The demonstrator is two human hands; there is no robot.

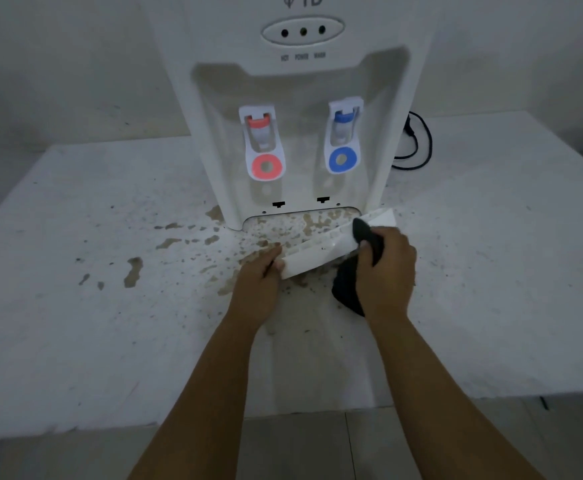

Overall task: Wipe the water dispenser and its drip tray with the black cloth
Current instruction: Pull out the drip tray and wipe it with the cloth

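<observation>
A white water dispenser (pixel 293 81) stands on a white table (pixel 75 306), with a red tap (pixel 264 150) on the left and a blue tap (pixel 342 140) on the right. The white drip tray (pixel 318 251) is out of its slot and tilted in front of the dispenser. My left hand (pixel 259 285) grips the tray's near left end. My right hand (pixel 387 271) holds the black cloth (pixel 349 289) against the tray's right part, with a fold of cloth showing above my fingers. The empty tray slot (pixel 300 223) at the dispenser's base is stained brown.
Brown stains and specks (pixel 134 271) spread over the table left of and in front of the dispenser. A black power cord (pixel 418 140) lies coiled behind the dispenser on the right. The table's front edge and the tiled floor (pixel 300 445) lie below my forearms.
</observation>
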